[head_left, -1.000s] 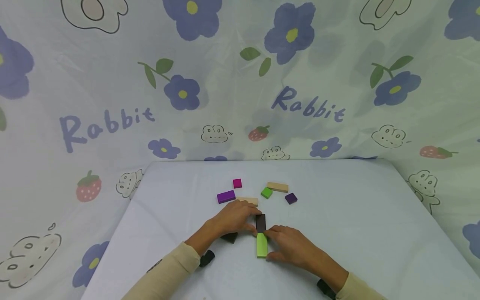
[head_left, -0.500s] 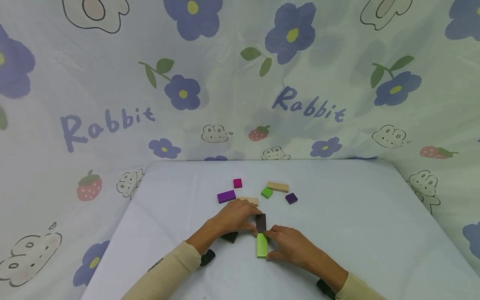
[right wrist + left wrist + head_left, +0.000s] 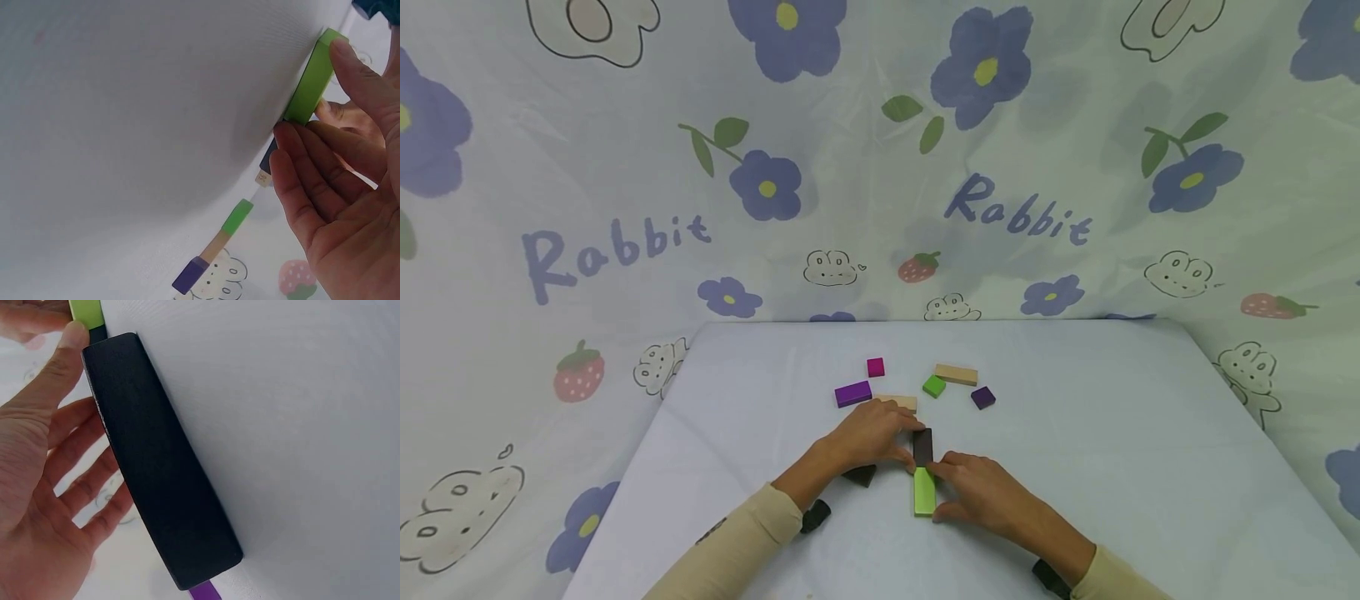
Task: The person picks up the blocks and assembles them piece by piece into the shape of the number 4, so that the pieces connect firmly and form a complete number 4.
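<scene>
Two blocks lie end to end on the white table in the head view: a black block (image 3: pixel 922 448) at the far end and a light green block (image 3: pixel 924 493) nearer. My left hand (image 3: pixel 871 432) holds the black block between thumb and fingers. With the thumb at the near end and fingertips by the joint, my right hand (image 3: pixel 981 492) grips the light green block, whose side shows in the right wrist view as a green block (image 3: pixel 311 78). Another black block (image 3: pixel 861 475) lies under my left wrist, large and close in the left wrist view.
Beyond my hands sit a magenta cube (image 3: pixel 876 367), a purple block (image 3: pixel 853 394), a plain wooden block (image 3: pixel 902 403) partly behind my left hand, a second wooden block (image 3: pixel 957 374), a green cube (image 3: pixel 934 386) and a dark purple cube (image 3: pixel 982 397). A patterned cloth (image 3: pixel 880 200) hangs behind.
</scene>
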`<state>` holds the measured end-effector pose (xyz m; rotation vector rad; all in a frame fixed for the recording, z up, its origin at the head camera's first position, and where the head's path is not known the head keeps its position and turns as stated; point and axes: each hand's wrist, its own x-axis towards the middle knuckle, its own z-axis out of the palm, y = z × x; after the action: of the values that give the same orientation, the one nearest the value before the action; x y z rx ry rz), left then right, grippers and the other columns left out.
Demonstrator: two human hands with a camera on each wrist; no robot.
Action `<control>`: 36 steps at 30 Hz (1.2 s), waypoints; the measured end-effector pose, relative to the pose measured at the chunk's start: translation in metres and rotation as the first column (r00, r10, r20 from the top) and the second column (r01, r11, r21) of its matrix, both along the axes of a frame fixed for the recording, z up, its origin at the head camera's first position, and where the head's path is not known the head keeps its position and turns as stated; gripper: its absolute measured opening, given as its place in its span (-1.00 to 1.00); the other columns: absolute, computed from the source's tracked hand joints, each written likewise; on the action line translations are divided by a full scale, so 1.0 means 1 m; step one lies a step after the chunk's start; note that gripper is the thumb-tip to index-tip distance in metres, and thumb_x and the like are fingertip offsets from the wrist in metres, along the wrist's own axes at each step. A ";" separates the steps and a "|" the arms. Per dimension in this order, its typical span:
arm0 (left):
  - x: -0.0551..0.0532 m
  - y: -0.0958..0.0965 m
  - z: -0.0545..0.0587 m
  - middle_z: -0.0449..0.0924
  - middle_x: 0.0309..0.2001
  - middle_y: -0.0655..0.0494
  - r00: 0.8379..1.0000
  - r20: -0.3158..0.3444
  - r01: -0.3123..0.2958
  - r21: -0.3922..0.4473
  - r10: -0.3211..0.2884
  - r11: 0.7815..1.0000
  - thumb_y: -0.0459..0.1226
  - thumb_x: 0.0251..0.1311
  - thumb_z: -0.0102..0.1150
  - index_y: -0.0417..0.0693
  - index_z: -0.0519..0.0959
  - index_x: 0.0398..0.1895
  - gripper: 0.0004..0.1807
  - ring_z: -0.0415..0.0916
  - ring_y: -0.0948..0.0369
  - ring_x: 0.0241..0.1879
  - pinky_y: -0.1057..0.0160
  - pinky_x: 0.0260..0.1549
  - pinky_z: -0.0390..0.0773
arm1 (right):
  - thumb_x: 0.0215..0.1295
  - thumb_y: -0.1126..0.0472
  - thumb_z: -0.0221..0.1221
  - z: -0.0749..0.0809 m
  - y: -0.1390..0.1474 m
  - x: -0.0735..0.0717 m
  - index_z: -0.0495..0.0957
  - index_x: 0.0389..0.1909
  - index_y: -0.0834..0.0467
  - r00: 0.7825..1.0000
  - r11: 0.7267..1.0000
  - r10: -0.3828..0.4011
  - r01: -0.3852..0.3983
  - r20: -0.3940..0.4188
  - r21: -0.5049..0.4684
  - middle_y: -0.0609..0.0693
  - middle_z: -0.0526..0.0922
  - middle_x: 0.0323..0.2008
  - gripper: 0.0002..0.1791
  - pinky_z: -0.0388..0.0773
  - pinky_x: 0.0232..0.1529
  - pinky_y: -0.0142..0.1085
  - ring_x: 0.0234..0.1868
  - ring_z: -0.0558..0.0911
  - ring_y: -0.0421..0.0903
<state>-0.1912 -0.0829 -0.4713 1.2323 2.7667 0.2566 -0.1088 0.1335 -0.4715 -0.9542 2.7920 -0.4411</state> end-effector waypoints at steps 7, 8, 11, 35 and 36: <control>0.000 0.000 0.000 0.63 0.18 0.21 1.000 0.006 -0.009 -0.006 0.010 1.000 0.16 -0.04 0.51 0.16 0.67 0.20 -0.31 0.51 0.18 0.21 0.13 0.21 0.48 | 0.05 -0.13 0.50 0.000 0.000 0.000 0.65 0.14 0.20 1.000 1.000 0.002 -0.002 -0.012 0.010 -0.08 0.64 -0.19 -0.31 0.61 -0.23 -0.33 -0.28 0.53 -0.31; 0.000 0.000 0.000 0.63 0.19 0.21 1.000 0.006 -0.010 -0.006 0.010 1.000 0.16 -0.04 0.51 0.16 0.67 0.20 -0.31 0.51 0.18 0.21 0.13 0.21 0.48 | 0.05 -0.13 0.50 0.000 0.000 0.000 0.64 0.14 0.20 1.000 1.000 0.002 -0.002 -0.013 0.009 -0.08 0.64 -0.18 -0.31 0.62 -0.22 -0.33 -0.27 0.54 -0.30; 0.001 0.000 0.000 0.63 0.19 0.21 1.000 0.005 -0.012 -0.008 0.012 1.000 0.16 -0.04 0.51 0.17 0.67 0.21 -0.31 0.51 0.18 0.21 0.13 0.21 0.48 | 0.05 -0.14 0.50 0.000 0.001 0.001 0.64 0.16 0.19 1.000 1.000 -0.003 0.004 -0.015 0.013 -0.08 0.66 -0.15 -0.29 0.64 -0.16 -0.28 -0.21 0.59 -0.25; 0.025 -0.004 0.008 0.47 0.34 0.19 1.000 -0.025 0.005 -0.009 -0.006 1.000 0.26 0.22 0.25 0.07 0.52 0.35 -0.26 0.34 0.14 0.36 0.02 0.32 0.35 | 0.07 -0.33 0.40 0.009 0.016 -0.008 0.61 0.21 0.16 0.997 0.997 -0.075 0.075 0.023 -0.007 -0.02 0.70 -0.01 -0.19 0.65 -0.01 -0.08 -0.01 0.66 -0.05; 0.028 -0.003 0.009 0.44 0.36 0.19 0.999 -0.037 0.008 -0.022 -0.008 1.000 0.27 0.23 0.22 0.07 0.50 0.37 -0.25 0.31 0.13 0.38 0.01 0.33 0.32 | 0.08 -0.33 0.39 0.011 0.018 -0.009 0.61 0.20 0.15 0.996 0.996 -0.086 0.086 0.018 -0.009 -0.02 0.70 0.00 -0.19 0.64 -0.01 -0.07 -0.01 0.66 -0.04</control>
<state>-0.1632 -0.0857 -0.4625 1.2554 2.7874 0.2049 -0.1176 0.1512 -0.4607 -0.8297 2.8255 -0.4726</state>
